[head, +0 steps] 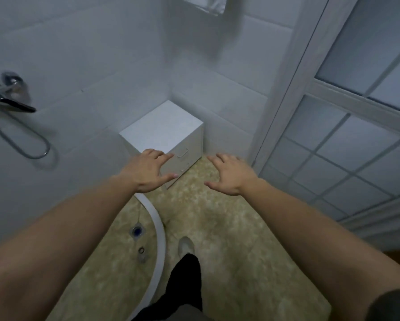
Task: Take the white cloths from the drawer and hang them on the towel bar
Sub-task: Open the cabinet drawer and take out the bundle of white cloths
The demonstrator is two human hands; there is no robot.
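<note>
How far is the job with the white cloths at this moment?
One white cloth seems to hang already at the top edge. Both drawers of the white cabinet look closed. Left hand and right hand reach toward it, open and empty. Opening the drawer and the remaining hanging are left.

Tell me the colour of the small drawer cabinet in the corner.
White, handles included; the drawer cabinet shows best in the head view.

We see a dim, bluish, even light with no glare — the brightest patch is the frosted glass door [365,89] at right. Soft shadows lie under the hose [20,144] and below the hanging cloth [214,4]. Everything looks smeared, and the wide lens bends straight lines near the edges.
</note>
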